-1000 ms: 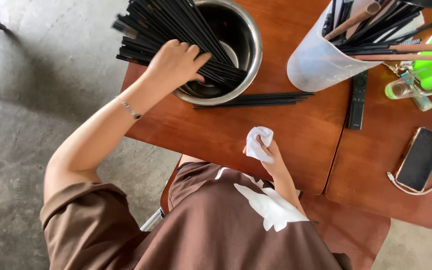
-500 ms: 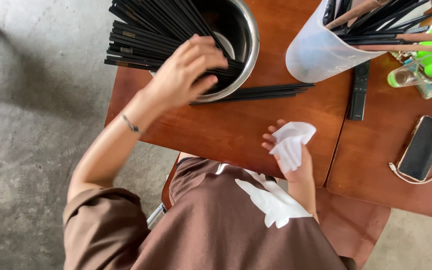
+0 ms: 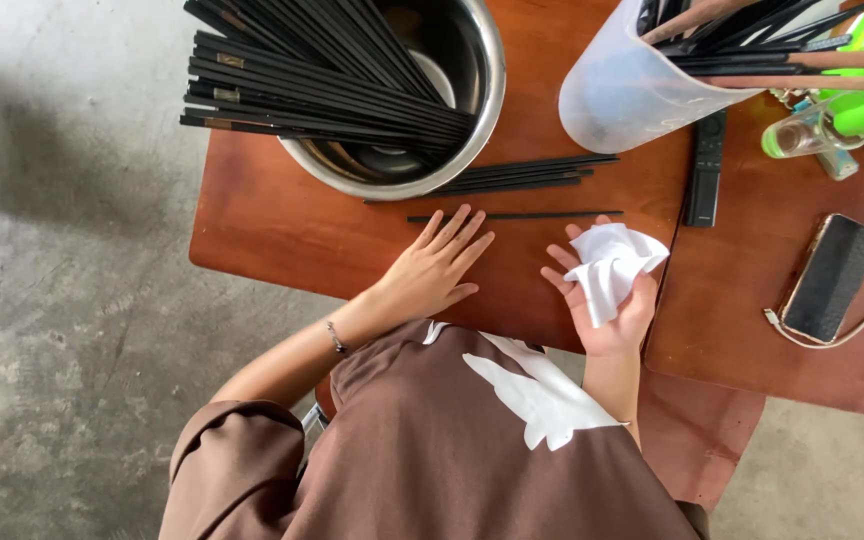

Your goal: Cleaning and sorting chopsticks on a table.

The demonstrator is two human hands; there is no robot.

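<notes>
While white tissue (image 3: 612, 268) fills the right hand (image 3: 607, 290), the left hand (image 3: 432, 270) lies flat.

phone (image 3: 831, 277) | dark screen, rectangular | right tabletop | beside white cable (image 3: 857, 325)

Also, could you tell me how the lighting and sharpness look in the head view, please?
Head view: soft daylight, with glare on the steel bowl's rim and the phone screen; a broad dim shadow on the concrete floor at left; the left hand, right hand and white tissue are sharp, no motion blur.
</notes>
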